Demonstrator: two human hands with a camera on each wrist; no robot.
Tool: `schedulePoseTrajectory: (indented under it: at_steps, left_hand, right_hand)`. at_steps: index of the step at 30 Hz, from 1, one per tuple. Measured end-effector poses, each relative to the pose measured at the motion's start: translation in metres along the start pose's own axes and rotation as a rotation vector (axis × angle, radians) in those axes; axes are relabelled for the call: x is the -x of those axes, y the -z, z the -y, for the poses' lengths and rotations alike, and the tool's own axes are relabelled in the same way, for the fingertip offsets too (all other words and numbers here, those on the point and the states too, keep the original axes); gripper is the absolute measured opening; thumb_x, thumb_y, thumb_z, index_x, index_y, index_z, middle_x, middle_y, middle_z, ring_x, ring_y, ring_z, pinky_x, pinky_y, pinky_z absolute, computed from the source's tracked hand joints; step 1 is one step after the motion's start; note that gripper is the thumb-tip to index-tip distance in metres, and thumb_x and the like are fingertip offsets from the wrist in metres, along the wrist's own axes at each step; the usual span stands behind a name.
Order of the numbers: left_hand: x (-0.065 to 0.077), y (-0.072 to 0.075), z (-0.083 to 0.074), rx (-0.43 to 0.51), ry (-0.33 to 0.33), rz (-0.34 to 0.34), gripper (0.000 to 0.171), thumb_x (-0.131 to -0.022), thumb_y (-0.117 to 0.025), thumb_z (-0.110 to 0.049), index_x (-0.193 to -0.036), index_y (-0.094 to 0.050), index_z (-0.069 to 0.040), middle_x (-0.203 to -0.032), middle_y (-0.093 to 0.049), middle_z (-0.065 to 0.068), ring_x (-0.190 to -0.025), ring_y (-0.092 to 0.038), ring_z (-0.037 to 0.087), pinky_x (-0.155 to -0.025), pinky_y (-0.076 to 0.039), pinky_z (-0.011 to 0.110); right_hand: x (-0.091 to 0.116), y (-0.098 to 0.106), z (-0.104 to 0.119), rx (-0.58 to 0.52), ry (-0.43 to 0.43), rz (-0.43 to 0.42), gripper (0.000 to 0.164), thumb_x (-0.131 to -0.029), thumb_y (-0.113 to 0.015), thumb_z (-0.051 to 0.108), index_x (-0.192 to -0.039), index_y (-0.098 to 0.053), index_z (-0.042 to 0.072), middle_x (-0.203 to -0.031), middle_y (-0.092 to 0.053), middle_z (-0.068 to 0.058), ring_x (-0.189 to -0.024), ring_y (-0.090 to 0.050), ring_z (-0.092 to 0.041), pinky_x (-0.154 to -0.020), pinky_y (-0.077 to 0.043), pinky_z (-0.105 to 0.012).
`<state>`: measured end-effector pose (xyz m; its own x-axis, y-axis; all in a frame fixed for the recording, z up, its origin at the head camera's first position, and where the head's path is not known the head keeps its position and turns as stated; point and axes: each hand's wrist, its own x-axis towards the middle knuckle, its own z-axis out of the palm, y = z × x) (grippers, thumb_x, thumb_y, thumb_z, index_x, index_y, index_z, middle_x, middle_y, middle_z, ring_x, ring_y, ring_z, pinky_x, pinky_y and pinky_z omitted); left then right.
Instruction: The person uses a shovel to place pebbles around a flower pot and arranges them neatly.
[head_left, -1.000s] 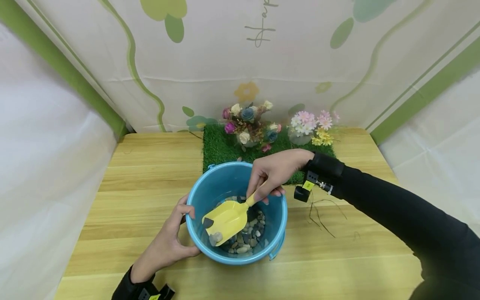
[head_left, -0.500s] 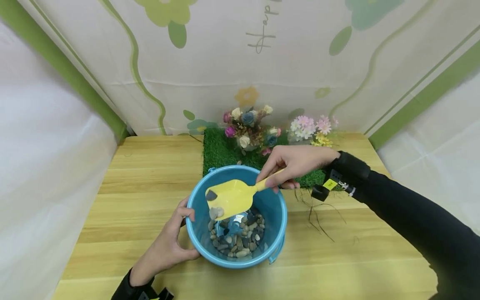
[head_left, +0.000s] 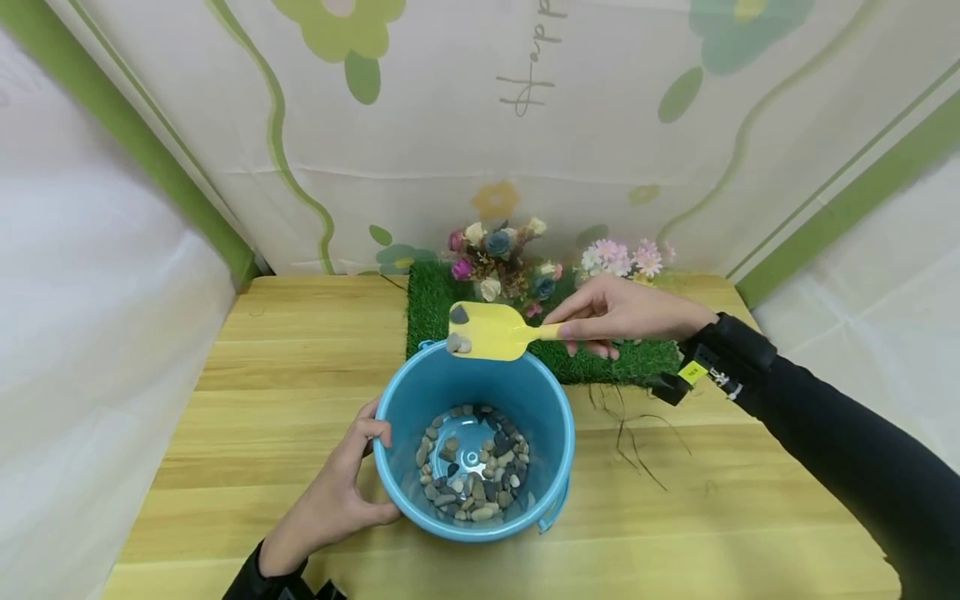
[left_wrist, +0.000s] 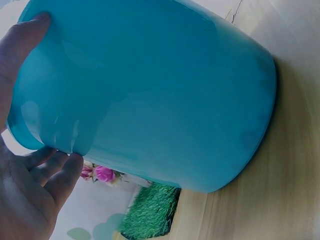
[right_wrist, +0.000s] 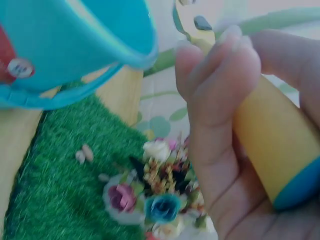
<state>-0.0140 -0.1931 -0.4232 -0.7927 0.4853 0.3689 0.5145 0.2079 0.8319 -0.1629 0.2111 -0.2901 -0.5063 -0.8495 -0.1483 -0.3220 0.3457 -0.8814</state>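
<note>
A blue bucket (head_left: pixel 480 382) stands on the wooden table, with many pebbles (head_left: pixel 472 493) spread over its bottom. My left hand (head_left: pixel 347 479) holds its left rim, one finger hooked over the edge. In the left wrist view that hand's thumb and fingers spread along the bucket wall (left_wrist: pixel 155 90). My right hand (head_left: pixel 626 310) grips a yellow toy shovel (head_left: pixel 498 333) by its handle, above the bucket's far rim. A dark pebble (head_left: pixel 459 314) and lighter pebbles (head_left: pixel 458 343) lie at the blade's tip. The right wrist view shows the handle's (right_wrist: pixel 277 140) blue end.
Behind the bucket lies an artificial grass mat (head_left: pixel 431 304) bearing a mixed bouquet (head_left: pixel 498 258) and pink-white flowers (head_left: pixel 611 257). Small pebbles (right_wrist: pixel 84 153) rest on the grass. Thin dry strands (head_left: pixel 633 437) lie on the table (head_left: pixel 300 358) at right. A patterned curtain (head_left: pixel 420 108) hangs behind.
My right hand has raised the shovel out of the bucket, moving it away and to the right, to above the far rim. The pebbles stay on its blade. My left hand keeps its hold.
</note>
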Motion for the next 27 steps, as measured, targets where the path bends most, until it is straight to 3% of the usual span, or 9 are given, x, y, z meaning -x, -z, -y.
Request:
schedulePoseTrajectory:
  at_steps: [11, 19, 23, 27]
  left_hand:
    - [0.000, 0.000, -0.002, 0.014, 0.012, 0.003, 0.070, -0.067, -0.091, -0.001, -0.113, -0.039, -0.008, -0.160, -0.026, 0.014, -0.135, -0.039, 0.043, -0.095, -0.051, 0.046]
    - [0.001, -0.001, -0.002, -0.007, -0.016, -0.011, 0.070, -0.067, -0.092, -0.003, -0.114, -0.040, -0.009, -0.160, -0.027, 0.013, -0.136, -0.039, 0.042, -0.094, -0.052, 0.044]
    - [0.001, -0.001, -0.003, -0.011, -0.011, -0.012, 0.071, -0.066, -0.092, -0.003, -0.115, -0.040, -0.009, -0.160, -0.028, 0.012, -0.136, -0.040, 0.041, -0.093, -0.052, 0.044]
    - [0.001, -0.001, -0.003, -0.012, -0.002, -0.010, 0.072, -0.066, -0.093, -0.003, -0.115, -0.040, -0.009, -0.160, -0.028, 0.011, -0.135, -0.040, 0.041, -0.093, -0.052, 0.044]
  right_hand:
    - [0.025, 0.007, -0.043, -0.037, -0.150, -0.174, 0.032, -0.106, -0.057, 0.021, -0.132, -0.065, 0.004, -0.093, -0.068, -0.015, -0.064, -0.058, -0.027, -0.056, -0.049, -0.030]
    - [0.031, 0.004, -0.081, -0.122, -0.202, -0.184, 0.039, -0.106, -0.057, 0.022, -0.134, -0.060, -0.005, -0.097, -0.067, -0.018, -0.066, -0.058, -0.025, -0.062, -0.052, -0.037]
    - [0.029, 0.000, -0.098, -0.119, -0.242, -0.190, 0.038, -0.105, -0.058, 0.024, -0.132, -0.062, -0.003, -0.097, -0.067, -0.019, -0.068, -0.058, -0.029, -0.063, -0.053, -0.039]
    - [0.024, -0.002, -0.109, -0.112, -0.297, -0.204, 0.037, -0.105, -0.059, 0.025, -0.129, -0.064, -0.003, -0.100, -0.065, -0.027, -0.072, -0.059, -0.038, -0.066, -0.054, -0.042]
